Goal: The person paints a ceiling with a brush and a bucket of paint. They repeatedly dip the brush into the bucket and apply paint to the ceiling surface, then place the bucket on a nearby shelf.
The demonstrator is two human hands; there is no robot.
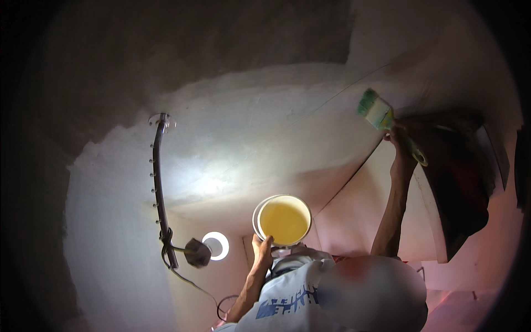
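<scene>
My left hand point(262, 250) grips the edge of a round white bucket point(256, 221), its thumb over the near rim. Pale yellow liquid point(283, 222) shows inside the bucket. Farther out and to the right, my right hand point(399, 143) is closed around the handle of a flat paintbrush point(378, 113). Its green bristles point up and left, in front of a pale surface point(287, 133); whether they touch it I cannot tell. The handle's looped end sticks out below the hand.
Darker patches point(193, 39) border the pale surface at the top and left. A dark bar point(158, 177) with small knobs runs along the left, near a dark box-like fitting point(197, 253), a cable point(202, 290) and a bright ring point(217, 246). At right is a large dark shape point(459, 171).
</scene>
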